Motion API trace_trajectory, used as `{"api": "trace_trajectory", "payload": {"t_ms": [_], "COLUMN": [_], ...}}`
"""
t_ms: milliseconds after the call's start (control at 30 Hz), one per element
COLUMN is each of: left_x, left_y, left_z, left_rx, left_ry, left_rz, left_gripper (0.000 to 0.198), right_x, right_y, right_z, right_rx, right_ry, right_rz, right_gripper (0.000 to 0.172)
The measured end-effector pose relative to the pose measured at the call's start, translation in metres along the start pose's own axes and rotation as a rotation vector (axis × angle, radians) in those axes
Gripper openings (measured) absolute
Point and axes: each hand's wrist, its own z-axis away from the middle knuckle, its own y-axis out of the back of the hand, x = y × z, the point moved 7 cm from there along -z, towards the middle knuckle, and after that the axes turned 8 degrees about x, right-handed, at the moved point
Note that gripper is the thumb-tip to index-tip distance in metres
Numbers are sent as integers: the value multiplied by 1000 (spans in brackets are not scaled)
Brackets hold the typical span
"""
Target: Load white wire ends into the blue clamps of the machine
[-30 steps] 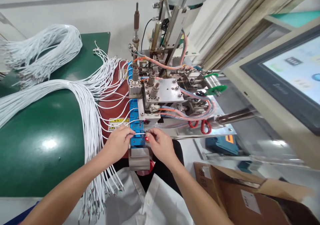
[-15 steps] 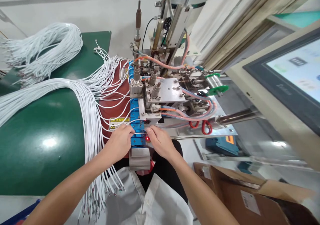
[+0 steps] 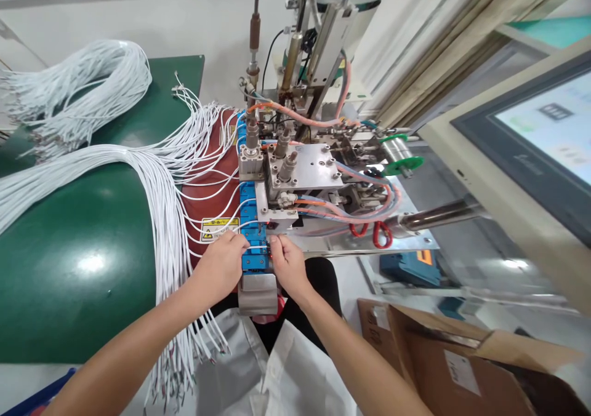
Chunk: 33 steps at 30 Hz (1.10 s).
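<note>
A white cable [image 3: 257, 247] lies across one of the blue clamp blocks [image 3: 253, 261] on the machine's front edge. On its left side my left hand [image 3: 225, 260] pinches the cable between thumb and fingers. My right hand [image 3: 287, 263] is closed at the cable's other end, just right of the block; the tip there is hidden by the fingers. Farther along the blue row, more white cables [image 3: 221, 204] run from the blocks over the red-brown plate [image 3: 203, 197] into a large bundle [image 3: 161, 219].
The machine [image 3: 305, 167] with hoses and a green-flanged wire spool [image 3: 401, 156] stands ahead. A second cable bundle [image 3: 111, 77] lies on the green table [image 3: 83, 299]. At right are a screen [image 3: 549, 120] and cardboard boxes [image 3: 443, 354]. A curved metal chute [image 3: 257, 296] sits below the blocks.
My right hand has turned slightly and its fingers have curled more, covering most of the red light near the block. My left hand stays on the cable.
</note>
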Motion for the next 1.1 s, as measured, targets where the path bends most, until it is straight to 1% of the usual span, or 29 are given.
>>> {"api": "trace_trajectory", "payload": {"t_ms": [133,200,267,333,400,433,467,500,567,600,633,667,700,800,867,933,967,1033,1100], "left_x": [5,5,2,-3,-6,-7,-6,-3,5,11,13,13,13,11,14,15,14,9,7], "left_y": [4,5,5,7,12,16,19,19,17,15,15,15,16,15,13,13,15,20,23], "left_z": [3,4,4,4,5,6,9,14,30,42,52,61,67,73,66,51,42,23,12], "left_rx": [35,63,82,112,141,131,95,14,-221,-364,-438,-475,-485,-452,-446,-407,-350,-166,-14], "left_ry": [-66,-106,-114,-103,-95,-96,-101,-122,-188,-244,-269,-286,-290,-289,-287,-220,-146,6,84], "left_rz": [-143,-174,-137,-76,-39,-26,-13,6,48,55,33,-10,-61,-140,-54,119,214,336,389], "left_gripper": [22,24,26,27,27,26,24,21,16,12,7,5,9,17,16,15,15,14,12], "right_x": [1,0,1,2,1,0,-1,-2,-3,-2,-2,-2,-2,-6,-10,-16,-21,-34,-46], "right_y": [1,6,16,29,39,43,45,48,51,52,54,54,55,55,54,53,51,48,46], "right_z": [-2,-5,-8,-10,-10,-10,-9,-7,-5,-4,-3,-3,-3,-3,0,5,8,16,22], "right_rx": [-40,-39,22,116,177,190,188,178,148,134,124,115,111,97,88,58,29,-46,-99], "right_ry": [-18,-13,-28,-55,-60,-51,-39,-28,-22,-26,-32,-39,-42,-40,-37,-20,6,97,192], "right_rz": [-3,21,5,-74,-160,-187,-203,-213,-226,-232,-240,-248,-256,-275,-275,-268,-271,-302,-337], "right_gripper": [35,36,36,36,36,36,37,37,38,38,38,38,39,39,39,38,37,31,23]}}
